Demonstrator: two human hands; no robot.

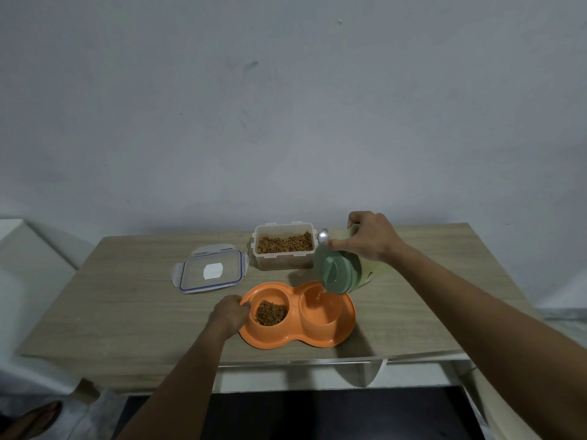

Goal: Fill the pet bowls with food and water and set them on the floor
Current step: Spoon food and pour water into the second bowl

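Observation:
An orange double pet bowl (295, 339) sits on the wooden table (127, 312) near its front edge. Its left cup holds brown kibble (271, 313). My left hand (230, 314) grips the bowl's left rim. My right hand (371, 236) holds a green jug (336, 274) by its handle, tipped over the right cup (320, 308), and a thin stream of water runs into it.
An open clear container of kibble (283, 249) stands behind the bowl, with a metal spoon (323, 235) beside it. Its blue-rimmed lid (209, 270) lies to the left. A foot in a sandal (35, 419) shows on the floor at lower left.

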